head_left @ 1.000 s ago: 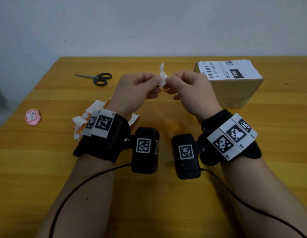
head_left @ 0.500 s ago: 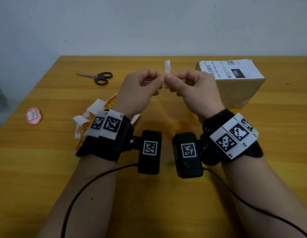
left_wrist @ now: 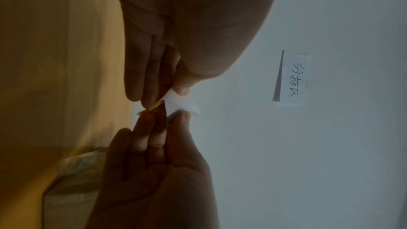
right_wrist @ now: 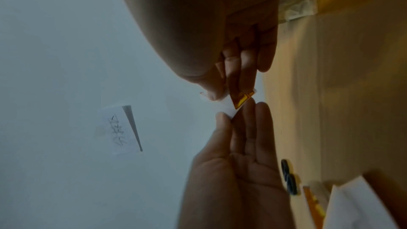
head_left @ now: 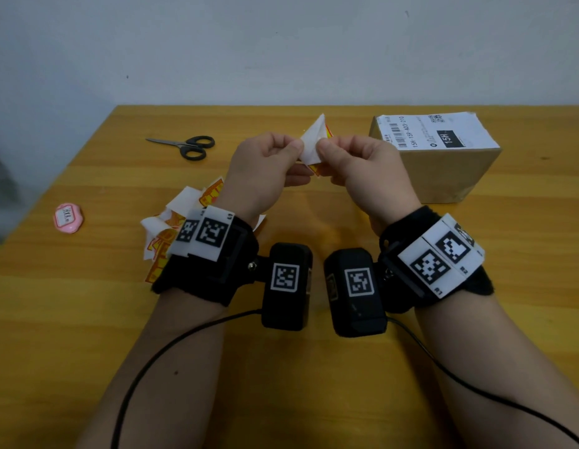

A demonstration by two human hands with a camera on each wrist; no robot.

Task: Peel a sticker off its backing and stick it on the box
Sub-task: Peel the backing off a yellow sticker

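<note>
Both hands hold a small sticker on its white backing (head_left: 311,147) in the air above the table's middle. My left hand (head_left: 297,147) pinches its left edge, my right hand (head_left: 323,150) its right edge. The white back faces me, and a yellow-red printed edge shows at top and bottom. In the left wrist view the sticker (left_wrist: 176,104) sits between both thumbs and fingertips. In the right wrist view its orange print (right_wrist: 241,99) shows. The cardboard box (head_left: 443,170), a white shipping label (head_left: 434,131) on top, stands just right of my right hand.
Black scissors (head_left: 189,145) lie at the back left. A pile of stickers and white backings (head_left: 171,228) lies under my left wrist. A pink round item (head_left: 68,218) sits near the table's left edge. A handwritten paper note (left_wrist: 293,77) hangs on the wall.
The sticker sheet has turned from edge-on to showing its broad white back, and its printed edge now shows. Both hands keep their pinch at nearly the same spot.
</note>
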